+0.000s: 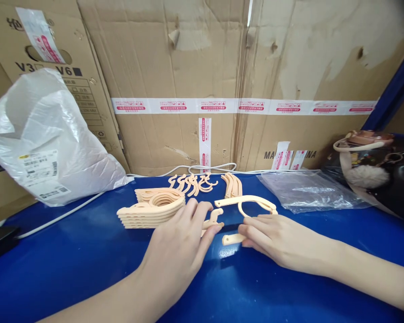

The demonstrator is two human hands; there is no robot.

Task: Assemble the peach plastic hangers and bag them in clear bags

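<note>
My left hand [178,242] is closed, thumb and fingers pinching a small cream plastic hanger piece [216,215] whose curved end sticks out on the right. Most of that piece is hidden by the fingers. To its right, my right hand [276,237] is closed on a cream hanger frame [256,200]. A long curved arm and a ring show above this hand, and a short straight end [232,239] pokes out to its left. The two held parts are close together. Beside my left hand lies a neat stack of folded cream hangers [148,215].
Behind the hands lie several loose hooks [188,184] and several curved hanger arms [233,185] on the blue tabletop [222,287]. A white parcel bag [54,139], a clear plastic bag [309,190], a dark bag with a pompom [397,179] and cardboard boxes [175,67] surround the area.
</note>
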